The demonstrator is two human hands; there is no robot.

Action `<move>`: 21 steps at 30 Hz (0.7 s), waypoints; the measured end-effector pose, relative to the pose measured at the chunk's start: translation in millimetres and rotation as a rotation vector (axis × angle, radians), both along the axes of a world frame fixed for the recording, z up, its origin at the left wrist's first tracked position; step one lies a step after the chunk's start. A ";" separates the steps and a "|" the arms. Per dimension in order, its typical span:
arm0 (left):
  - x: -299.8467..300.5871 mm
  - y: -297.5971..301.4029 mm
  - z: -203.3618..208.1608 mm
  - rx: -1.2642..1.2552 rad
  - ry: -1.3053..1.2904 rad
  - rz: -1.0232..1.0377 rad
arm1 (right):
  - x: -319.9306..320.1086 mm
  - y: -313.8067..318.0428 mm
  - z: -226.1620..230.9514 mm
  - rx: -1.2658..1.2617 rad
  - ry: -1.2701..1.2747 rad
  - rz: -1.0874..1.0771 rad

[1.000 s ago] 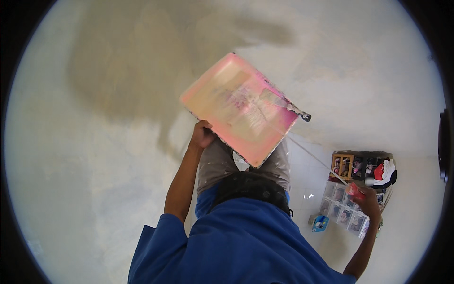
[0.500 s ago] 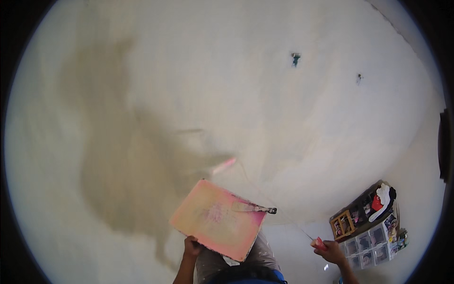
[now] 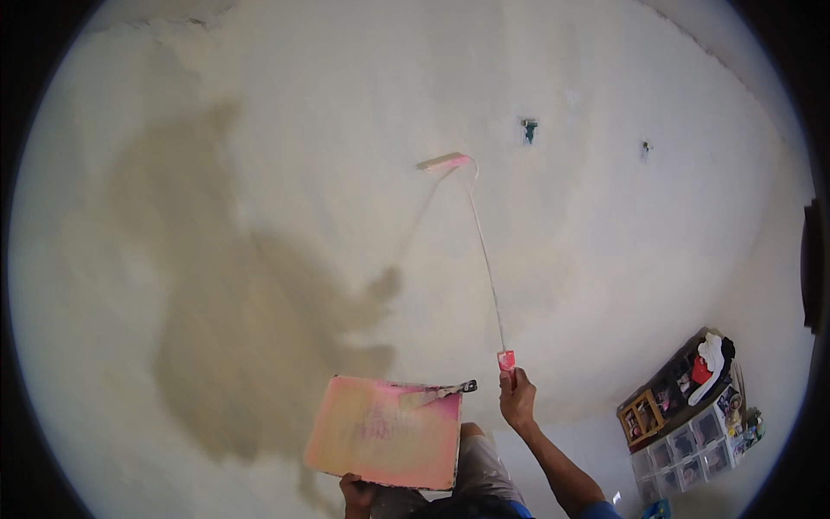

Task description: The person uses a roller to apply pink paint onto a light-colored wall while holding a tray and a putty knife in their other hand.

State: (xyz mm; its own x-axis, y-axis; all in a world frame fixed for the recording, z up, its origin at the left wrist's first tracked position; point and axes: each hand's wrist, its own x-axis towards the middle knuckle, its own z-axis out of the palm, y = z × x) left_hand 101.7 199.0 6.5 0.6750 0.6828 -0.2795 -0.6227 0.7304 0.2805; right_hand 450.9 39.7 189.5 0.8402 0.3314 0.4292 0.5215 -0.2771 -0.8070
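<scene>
My right hand (image 3: 517,401) is closed around the red handle of a long wire-framed paint roller (image 3: 447,163). The pinkish-white roller head lies up against the pale wall (image 3: 363,104), left of a green wall fitting. My left hand (image 3: 356,491) grips the lower left edge of a flat pink paint tray (image 3: 372,432), its thumb on top. A thin cream layer with a pink smear covers the tray. Across the tray's upper right corner rests a flat-bladed scraper (image 3: 432,394), its dark handle end sticking out past the edge.
A green wall fitting (image 3: 529,130) and a smaller one (image 3: 646,149) are set in the wall. At the lower right stand clear plastic drawers (image 3: 683,445) and a dark shelf unit (image 3: 661,394) with clothes on top. My shadow (image 3: 233,346) falls across the left wall.
My right hand has moved up and left, carrying the roller head from just above the tray to high on the wall. The tray has turned more level and dropped slightly.
</scene>
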 end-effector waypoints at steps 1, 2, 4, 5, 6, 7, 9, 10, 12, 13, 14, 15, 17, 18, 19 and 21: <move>-3.0 0.6 2.3 0.019 -0.020 0.007 | 0.9 10.6 4.7 0.010 -0.005 0.006; -4.3 2.4 3.2 0.039 -0.041 0.012 | 2.4 20.1 9.8 0.026 -0.018 -0.013; -13.7 2.4 -5.6 0.052 -0.043 0.031 | 1.9 37.2 14.1 0.039 -0.030 -0.026; -17.3 4.7 -11.4 0.041 0.000 0.066 | 3.7 45.8 16.1 0.050 -0.042 -0.033; -19.4 2.8 -20.2 0.021 0.044 0.102 | 5.3 53.8 14.4 0.053 -0.054 -0.038; -15.5 1.4 -19.1 0.016 0.043 0.094 | 9.0 62.7 19.6 0.069 -0.079 -0.044; -12.8 -0.8 -10.4 0.008 0.075 0.090 | 16.2 84.4 40.3 0.107 -0.059 -0.018; -10.2 0.0 0.5 0.003 0.085 0.084 | 18.8 95.1 60.1 0.118 -0.058 -0.005; -3.9 -3.7 14.3 0.044 0.061 0.067 | 37.6 115.5 86.2 0.197 -0.140 -0.013; -6.3 -2.6 10.0 0.041 0.069 0.067 | 41.8 124.9 102.6 0.231 -0.131 -0.009; -10.6 1.4 5.3 0.052 0.049 0.069 | 41.6 131.3 117.2 0.231 -0.123 -0.002; -10.1 2.7 3.4 0.061 0.024 0.061 | 43.9 132.6 130.5 0.223 -0.110 0.018; -7.2 -0.6 2.9 0.055 0.013 0.079 | 45.0 127.5 131.7 0.213 -0.098 0.034; -2.7 -2.6 9.0 0.052 0.000 0.099 | 45.6 122.0 125.1 0.215 -0.125 0.012; -2.1 -6.8 14.8 0.049 0.002 0.103 | 43.9 116.5 115.0 0.214 -0.148 -0.003; -3.3 -15.3 25.1 0.028 0.018 0.117 | 35.7 98.9 92.6 0.191 -0.126 0.000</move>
